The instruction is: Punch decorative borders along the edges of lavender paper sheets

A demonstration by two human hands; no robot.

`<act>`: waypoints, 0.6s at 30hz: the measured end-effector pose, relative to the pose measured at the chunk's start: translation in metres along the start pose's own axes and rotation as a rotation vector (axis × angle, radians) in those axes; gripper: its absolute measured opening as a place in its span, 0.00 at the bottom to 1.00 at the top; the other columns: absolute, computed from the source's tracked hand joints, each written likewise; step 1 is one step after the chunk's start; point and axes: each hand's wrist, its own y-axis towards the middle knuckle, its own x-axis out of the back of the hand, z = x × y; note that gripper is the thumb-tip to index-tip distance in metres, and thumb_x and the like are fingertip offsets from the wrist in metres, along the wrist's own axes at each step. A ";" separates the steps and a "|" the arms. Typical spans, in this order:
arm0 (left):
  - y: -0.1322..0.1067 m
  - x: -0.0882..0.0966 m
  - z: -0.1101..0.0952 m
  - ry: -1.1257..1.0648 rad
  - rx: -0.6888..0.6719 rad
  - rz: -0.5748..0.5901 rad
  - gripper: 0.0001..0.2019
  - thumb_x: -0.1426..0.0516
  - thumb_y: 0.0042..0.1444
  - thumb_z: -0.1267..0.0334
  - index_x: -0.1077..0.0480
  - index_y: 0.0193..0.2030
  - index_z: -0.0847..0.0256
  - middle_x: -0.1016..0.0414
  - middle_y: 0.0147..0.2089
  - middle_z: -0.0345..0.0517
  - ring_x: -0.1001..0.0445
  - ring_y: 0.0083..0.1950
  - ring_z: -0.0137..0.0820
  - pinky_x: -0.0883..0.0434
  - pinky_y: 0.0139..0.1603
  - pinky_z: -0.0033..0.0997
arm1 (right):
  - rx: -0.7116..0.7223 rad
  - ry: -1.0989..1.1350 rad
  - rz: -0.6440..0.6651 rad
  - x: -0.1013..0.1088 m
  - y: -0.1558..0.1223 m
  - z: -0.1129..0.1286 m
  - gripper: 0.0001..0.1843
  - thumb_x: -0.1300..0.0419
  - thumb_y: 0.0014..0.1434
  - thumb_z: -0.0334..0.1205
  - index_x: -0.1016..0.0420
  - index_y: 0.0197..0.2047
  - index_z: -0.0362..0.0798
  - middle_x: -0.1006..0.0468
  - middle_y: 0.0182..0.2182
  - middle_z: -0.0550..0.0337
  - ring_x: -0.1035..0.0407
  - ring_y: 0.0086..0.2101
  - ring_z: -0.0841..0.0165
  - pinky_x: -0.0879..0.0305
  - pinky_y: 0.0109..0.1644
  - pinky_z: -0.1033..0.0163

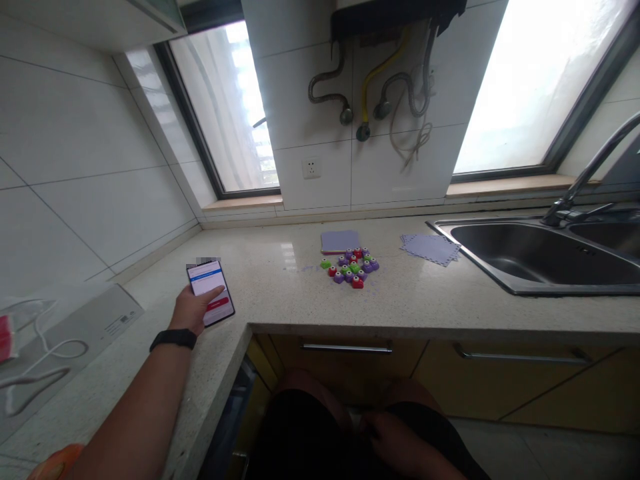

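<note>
At the left of the counter my left hand (193, 308) grips a smartphone (220, 312), its thumb lying across the lit screen. A dark band circles that wrist. My right hand (385, 430) rests low in my lap in shadow, too dim for its fingers to be made out. Farther right on the counter, apart from both hands, sits a cluster of small red, green and purple plastic pieces (357, 283) with pale round spots, which look like mini craft punches. Right behind them lies a stack of lilac paper (340, 241). Lilac sheets with notched edges (431, 248) overlap beside the sink.
A steel sink (510, 283) with a faucet (565, 207) takes up the right side. At the left edge stands a pale box (113, 320) with a white cable (55, 343). Drawer handles (345, 348) run below the counter (290, 313). Hoses (325, 97) hang on the wall.
</note>
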 end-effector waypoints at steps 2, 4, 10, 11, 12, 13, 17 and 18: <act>0.001 0.000 0.001 0.014 0.000 0.003 0.25 0.27 0.46 0.74 0.22 0.53 0.63 0.16 0.44 0.55 0.15 0.36 0.42 0.15 0.38 0.52 | 0.000 -0.004 -0.001 0.000 0.000 0.001 0.15 0.42 0.57 0.34 0.15 0.42 0.48 0.12 0.42 0.51 0.18 0.42 0.56 0.34 0.43 0.60; 0.002 0.000 0.002 0.022 -0.002 0.011 0.25 0.27 0.47 0.74 0.22 0.53 0.63 0.16 0.45 0.56 0.15 0.36 0.42 0.15 0.38 0.52 | 0.009 0.004 -0.004 0.001 0.000 0.002 0.15 0.43 0.58 0.34 0.15 0.42 0.49 0.12 0.42 0.51 0.18 0.42 0.56 0.34 0.43 0.60; 0.004 0.001 0.004 0.022 -0.018 0.026 0.23 0.28 0.48 0.74 0.22 0.52 0.64 0.16 0.46 0.58 0.15 0.37 0.43 0.15 0.35 0.49 | 0.024 0.015 -0.011 0.001 0.000 0.000 0.15 0.42 0.57 0.33 0.15 0.42 0.49 0.12 0.42 0.52 0.18 0.42 0.56 0.33 0.43 0.60; 0.004 0.001 0.004 0.019 -0.020 0.024 0.23 0.28 0.48 0.75 0.23 0.52 0.64 0.16 0.46 0.58 0.15 0.36 0.43 0.15 0.34 0.48 | 0.025 0.021 -0.010 0.000 0.000 -0.001 0.15 0.42 0.57 0.34 0.15 0.42 0.49 0.12 0.42 0.52 0.18 0.42 0.56 0.33 0.44 0.60; 0.003 0.001 0.004 0.015 -0.020 0.022 0.23 0.28 0.48 0.75 0.23 0.52 0.65 0.16 0.46 0.58 0.15 0.36 0.42 0.15 0.34 0.47 | 0.030 0.026 -0.009 0.000 0.000 -0.002 0.15 0.42 0.57 0.34 0.15 0.42 0.49 0.12 0.42 0.52 0.18 0.43 0.56 0.33 0.44 0.60; 0.003 0.000 0.003 0.012 -0.018 0.019 0.23 0.28 0.47 0.76 0.23 0.51 0.65 0.17 0.45 0.58 0.16 0.36 0.42 0.15 0.33 0.47 | 0.035 0.028 -0.011 0.000 0.001 -0.002 0.15 0.42 0.57 0.34 0.15 0.42 0.49 0.12 0.42 0.52 0.18 0.43 0.56 0.33 0.44 0.60; -0.001 -0.002 -0.003 -0.034 0.007 0.004 0.19 0.29 0.49 0.74 0.23 0.48 0.65 0.17 0.42 0.54 0.17 0.35 0.40 0.15 0.35 0.47 | 0.035 0.014 -0.015 0.000 0.001 -0.004 0.15 0.42 0.56 0.33 0.15 0.42 0.50 0.12 0.42 0.53 0.18 0.43 0.57 0.33 0.44 0.60; -0.001 -0.002 -0.004 -0.062 0.023 -0.005 0.16 0.30 0.51 0.73 0.23 0.48 0.65 0.18 0.41 0.53 0.17 0.35 0.39 0.15 0.37 0.48 | 0.031 0.010 -0.015 -0.001 0.001 -0.004 0.15 0.42 0.56 0.33 0.15 0.42 0.50 0.12 0.42 0.53 0.18 0.43 0.57 0.33 0.44 0.60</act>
